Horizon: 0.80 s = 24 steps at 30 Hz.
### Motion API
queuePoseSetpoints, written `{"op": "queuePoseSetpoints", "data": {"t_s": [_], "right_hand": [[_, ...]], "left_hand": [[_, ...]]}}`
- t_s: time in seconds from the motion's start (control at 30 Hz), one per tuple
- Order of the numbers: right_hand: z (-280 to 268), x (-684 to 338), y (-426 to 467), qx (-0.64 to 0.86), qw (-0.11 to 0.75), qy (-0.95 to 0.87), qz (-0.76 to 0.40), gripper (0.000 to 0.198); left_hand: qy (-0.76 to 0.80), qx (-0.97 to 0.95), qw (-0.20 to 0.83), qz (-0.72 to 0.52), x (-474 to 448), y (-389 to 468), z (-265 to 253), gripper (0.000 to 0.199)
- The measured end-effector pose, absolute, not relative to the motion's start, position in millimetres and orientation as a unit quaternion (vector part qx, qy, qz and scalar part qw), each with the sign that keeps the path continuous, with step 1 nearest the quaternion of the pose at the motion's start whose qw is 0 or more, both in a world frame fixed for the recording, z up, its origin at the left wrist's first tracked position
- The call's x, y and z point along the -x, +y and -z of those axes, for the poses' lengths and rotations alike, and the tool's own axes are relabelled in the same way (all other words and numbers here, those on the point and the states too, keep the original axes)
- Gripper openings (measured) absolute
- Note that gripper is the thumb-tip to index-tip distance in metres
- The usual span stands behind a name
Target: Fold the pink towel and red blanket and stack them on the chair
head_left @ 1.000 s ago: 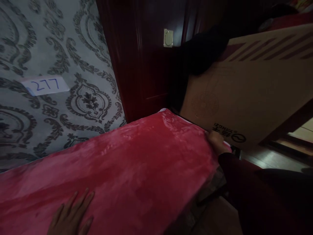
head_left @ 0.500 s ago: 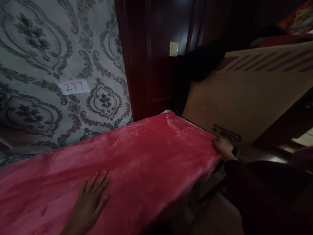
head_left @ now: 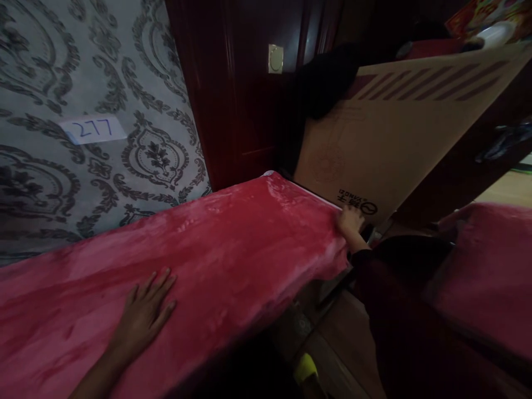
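Note:
A red plush cover [head_left: 233,238] lies over a long, narrow bench or table along the wall, with some creases and lighter patches. My left hand [head_left: 143,313] rests flat on it near the front left, fingers spread, holding nothing. At the far right corner, my right hand [head_left: 351,221] has its fingers curled over the cover's edge. The fabric hangs loosely just below that hand. A thin pale strip shows along the cover's far right edge.
Right behind that edge leans a large cardboard box [head_left: 399,127]. A dark red door or panel [head_left: 224,83] and patterned wallpaper [head_left: 162,122] with a paper label [head_left: 95,129] stand behind. At right is another red-covered surface [head_left: 490,266]; something yellow [head_left: 305,368] shows below.
The view has shifted to the right, bringing the second red surface and the yellow thing into sight. My right hand stays at the cover's corner, and my left hand stays flat on it.

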State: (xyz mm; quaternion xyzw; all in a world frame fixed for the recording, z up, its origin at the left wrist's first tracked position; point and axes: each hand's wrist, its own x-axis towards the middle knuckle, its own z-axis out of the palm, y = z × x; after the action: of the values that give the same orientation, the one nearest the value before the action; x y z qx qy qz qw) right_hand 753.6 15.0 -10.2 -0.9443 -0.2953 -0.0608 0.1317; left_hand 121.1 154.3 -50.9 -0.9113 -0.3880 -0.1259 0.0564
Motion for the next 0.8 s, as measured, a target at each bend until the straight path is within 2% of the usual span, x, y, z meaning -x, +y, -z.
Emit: {"op": "queuePoseSetpoints", "data": {"t_s": [0.13, 0.3, 0.5, 0.63, 0.8], "right_hand": [[24, -699, 30, 0.902, 0.109, -0.414, 0.046, 0.061], [40, -671, 16, 0.899, 0.060, -0.433, -0.019, 0.058], [48, -687, 12, 0.897, 0.085, -0.430, -0.056, 0.063], [52, -672, 17, 0.903, 0.130, -0.406, -0.052, 0.057], [52, -577, 51, 0.793, 0.127, -0.595, -0.027, 0.060]], "left_hand": [[-0.349, 0.931, 0.028, 0.101, -122, 150, 49, 0.061], [-0.354, 0.934, -0.041, 0.029, -125, 117, 38, 0.066], [-0.362, 0.923, -0.131, 0.006, -120, 66, 30, 0.072], [-0.331, 0.928, -0.172, 0.017, -106, 22, 29, 0.074], [-0.296, 0.929, -0.215, 0.061, -76, -11, 26, 0.064]]}}
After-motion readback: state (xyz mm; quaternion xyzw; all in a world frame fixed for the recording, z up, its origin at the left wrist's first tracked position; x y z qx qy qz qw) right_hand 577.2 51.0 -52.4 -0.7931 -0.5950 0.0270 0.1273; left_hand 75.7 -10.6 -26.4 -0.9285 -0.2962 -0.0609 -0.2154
